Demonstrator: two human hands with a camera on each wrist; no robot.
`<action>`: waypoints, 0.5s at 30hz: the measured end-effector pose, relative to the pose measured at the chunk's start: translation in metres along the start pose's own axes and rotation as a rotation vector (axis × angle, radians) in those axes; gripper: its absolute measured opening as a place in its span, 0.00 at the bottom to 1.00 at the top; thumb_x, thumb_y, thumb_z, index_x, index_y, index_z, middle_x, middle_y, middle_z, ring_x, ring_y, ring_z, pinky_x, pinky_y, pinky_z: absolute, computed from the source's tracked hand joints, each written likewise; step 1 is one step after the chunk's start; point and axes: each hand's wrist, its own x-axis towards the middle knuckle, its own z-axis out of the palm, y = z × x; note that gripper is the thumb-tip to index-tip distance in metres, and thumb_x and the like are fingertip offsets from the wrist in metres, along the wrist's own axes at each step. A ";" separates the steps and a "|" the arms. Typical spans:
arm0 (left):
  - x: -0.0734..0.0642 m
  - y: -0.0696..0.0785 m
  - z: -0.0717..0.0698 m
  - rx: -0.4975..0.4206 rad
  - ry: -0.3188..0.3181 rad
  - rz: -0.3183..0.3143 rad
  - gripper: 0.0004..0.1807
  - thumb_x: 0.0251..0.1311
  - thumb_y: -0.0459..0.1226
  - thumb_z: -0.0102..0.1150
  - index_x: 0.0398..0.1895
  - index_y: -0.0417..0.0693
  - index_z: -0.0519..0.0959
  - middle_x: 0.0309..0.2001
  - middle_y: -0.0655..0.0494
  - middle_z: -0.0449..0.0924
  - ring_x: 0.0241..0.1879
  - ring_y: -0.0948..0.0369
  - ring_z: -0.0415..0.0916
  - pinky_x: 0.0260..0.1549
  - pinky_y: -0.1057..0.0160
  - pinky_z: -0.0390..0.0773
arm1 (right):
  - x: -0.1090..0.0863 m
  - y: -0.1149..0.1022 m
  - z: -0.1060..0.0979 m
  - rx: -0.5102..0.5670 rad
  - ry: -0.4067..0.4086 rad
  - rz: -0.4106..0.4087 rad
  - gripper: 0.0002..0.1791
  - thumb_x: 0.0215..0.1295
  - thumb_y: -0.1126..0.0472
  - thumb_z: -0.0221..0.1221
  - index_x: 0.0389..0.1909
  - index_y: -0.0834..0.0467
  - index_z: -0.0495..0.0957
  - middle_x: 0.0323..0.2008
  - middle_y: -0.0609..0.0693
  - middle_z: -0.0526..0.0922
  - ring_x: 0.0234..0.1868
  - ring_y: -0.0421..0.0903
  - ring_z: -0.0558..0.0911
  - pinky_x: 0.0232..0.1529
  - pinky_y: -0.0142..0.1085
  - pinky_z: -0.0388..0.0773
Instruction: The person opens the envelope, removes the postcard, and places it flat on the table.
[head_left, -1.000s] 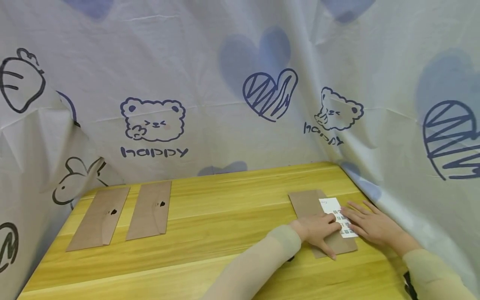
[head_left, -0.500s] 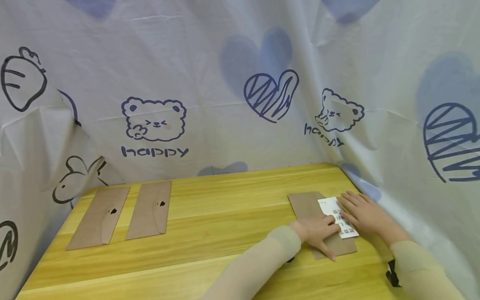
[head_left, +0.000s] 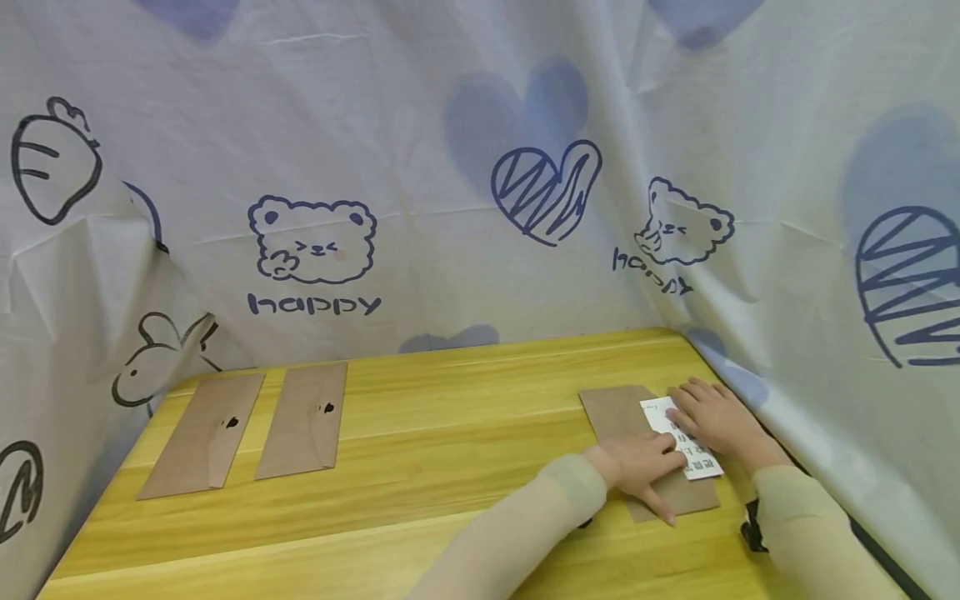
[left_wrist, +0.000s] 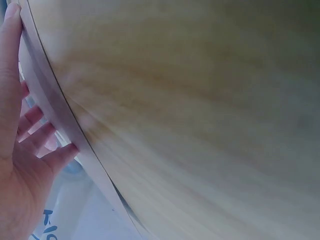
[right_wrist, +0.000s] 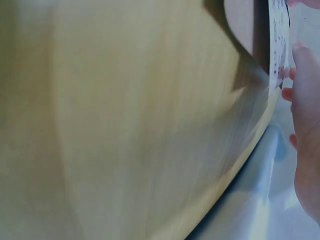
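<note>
A brown kraft-paper envelope (head_left: 615, 410) lies at the right side of the table. Over its right part lies a white printed card (head_left: 703, 463), tilted, with rows of dark characters. My left hand (head_left: 643, 468) rests on the envelope with fingers spread, its fingertips reaching the card's left edge. From the opposite side my right hand (head_left: 716, 421) lays its fingers over the card's upper right edge. In the left wrist view, that hand (left_wrist: 30, 170) extends along the envelope (left_wrist: 70, 120). The right wrist view has the hand (right_wrist: 307, 110) beside the card (right_wrist: 276, 45).
Two more brown envelopes, one at the far left (head_left: 197, 437) and one beside it (head_left: 300, 429), lie on the yellow wooden table (head_left: 450, 425), each with a small black mark. A pale printed curtain (head_left: 435, 275) hangs along the back and both sides.
My right hand has shifted left and up along the card, from its right edge onto its upper right part. The left hand and envelope stay nearly in place.
</note>
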 end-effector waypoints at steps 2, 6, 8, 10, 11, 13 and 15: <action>0.000 0.000 0.000 0.009 0.004 0.000 0.46 0.47 0.75 0.51 0.67 0.67 0.61 0.56 0.67 0.61 0.54 0.72 0.63 0.56 0.77 0.66 | 0.003 -0.001 0.001 0.004 -0.016 0.012 0.29 0.74 0.43 0.46 0.63 0.62 0.71 0.61 0.65 0.74 0.67 0.67 0.65 0.66 0.64 0.58; 0.000 0.001 0.000 0.033 0.010 -0.002 0.46 0.46 0.76 0.49 0.66 0.67 0.61 0.56 0.67 0.61 0.55 0.71 0.63 0.57 0.76 0.66 | 0.007 -0.004 -0.001 -0.008 -0.054 0.025 0.29 0.75 0.43 0.45 0.63 0.61 0.71 0.62 0.64 0.74 0.68 0.67 0.64 0.66 0.65 0.56; 0.000 0.001 0.000 0.049 0.013 -0.002 0.46 0.46 0.77 0.48 0.65 0.66 0.61 0.56 0.67 0.61 0.55 0.71 0.62 0.57 0.76 0.66 | 0.009 -0.006 -0.002 -0.031 -0.064 0.023 0.28 0.75 0.44 0.44 0.61 0.61 0.73 0.61 0.63 0.75 0.68 0.67 0.65 0.67 0.65 0.57; 0.000 0.001 0.000 0.064 0.019 -0.002 0.46 0.46 0.77 0.47 0.64 0.65 0.61 0.56 0.66 0.61 0.55 0.70 0.62 0.57 0.75 0.66 | 0.009 -0.007 -0.002 -0.052 -0.061 0.017 0.26 0.75 0.44 0.44 0.58 0.61 0.74 0.60 0.62 0.76 0.68 0.66 0.66 0.66 0.65 0.58; 0.000 0.001 0.000 0.072 0.018 -0.003 0.45 0.46 0.77 0.47 0.63 0.65 0.61 0.56 0.66 0.61 0.55 0.70 0.62 0.57 0.75 0.66 | 0.009 -0.007 -0.002 -0.061 -0.058 0.013 0.26 0.75 0.44 0.45 0.57 0.60 0.74 0.59 0.62 0.77 0.68 0.66 0.66 0.66 0.65 0.58; -0.001 0.001 0.000 0.084 0.026 -0.004 0.45 0.45 0.78 0.46 0.62 0.65 0.62 0.55 0.66 0.61 0.55 0.70 0.63 0.56 0.75 0.67 | 0.011 -0.008 -0.001 -0.072 -0.046 0.007 0.24 0.75 0.45 0.46 0.55 0.60 0.73 0.58 0.62 0.77 0.67 0.66 0.67 0.66 0.64 0.59; -0.001 0.001 0.000 0.091 0.029 -0.007 0.45 0.45 0.78 0.46 0.62 0.64 0.62 0.55 0.67 0.61 0.55 0.70 0.63 0.55 0.75 0.68 | 0.012 -0.009 -0.001 -0.081 -0.034 0.001 0.24 0.75 0.45 0.46 0.54 0.61 0.73 0.57 0.62 0.77 0.66 0.66 0.68 0.66 0.63 0.60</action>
